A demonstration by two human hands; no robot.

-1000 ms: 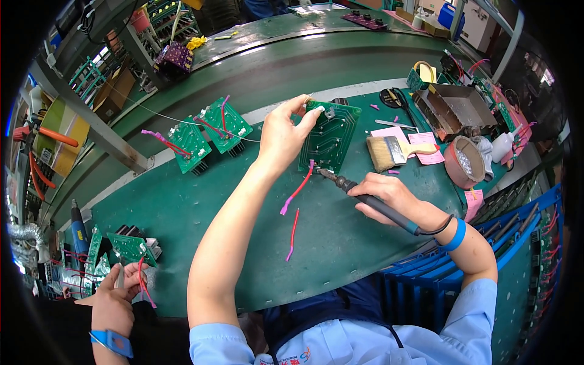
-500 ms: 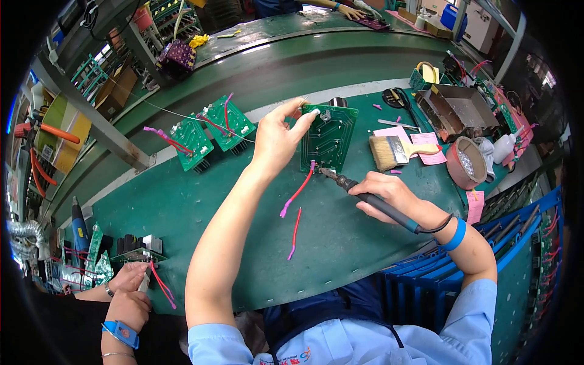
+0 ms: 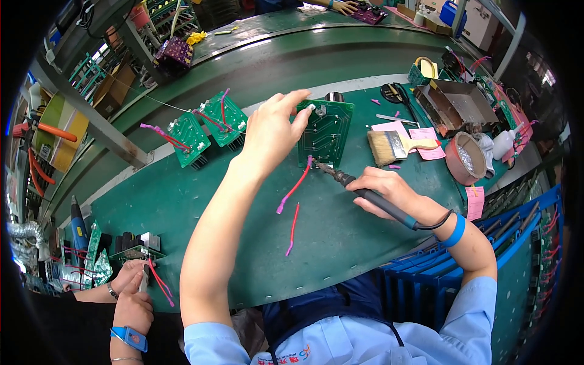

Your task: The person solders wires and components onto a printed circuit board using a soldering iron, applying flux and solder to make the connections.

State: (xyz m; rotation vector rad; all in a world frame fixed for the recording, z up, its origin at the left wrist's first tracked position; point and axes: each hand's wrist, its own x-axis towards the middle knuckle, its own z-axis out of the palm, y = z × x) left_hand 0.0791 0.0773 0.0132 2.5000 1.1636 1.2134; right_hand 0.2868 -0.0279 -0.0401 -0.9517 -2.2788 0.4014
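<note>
Green rectangular circuit board [image 3: 327, 137] with pale traces: stands tipped up over the dark green matted surface [image 3: 340, 237], near the middle of the view; rests on it or hangs just clear of it, impossible to tell; sits by its upper left corner between thumb and fingers of the left grip [image 3: 275, 128], pinching beside a small white connector [image 3: 311, 107]; meets or nearly meets, at its lower edge, the metal tip of a dark-handled, pencil-shaped soldering iron [image 3: 395, 213], wrapped firmly in the right grip [image 3: 384, 190]; carries already, apparently, one red wire with purple ends [image 3: 296, 185], hanging from the lower edge toward the near side; seems partway through soldering at that end, with the joint too small to judge; lacks, as things lie, a second, loose red wire with a purple end [image 3: 293, 231], lying apart on the surface; looks less far along than two similar green boards [image 3: 198, 131] to the upper left, both already bearing red and purple wires.

Turns its traced face toward the camera; runs its long axis roughly up and down the view, leaning slightly right at the top; points its wired short end nearward, and the end with a black cylindrical component [image 3: 334, 96] away.
</note>
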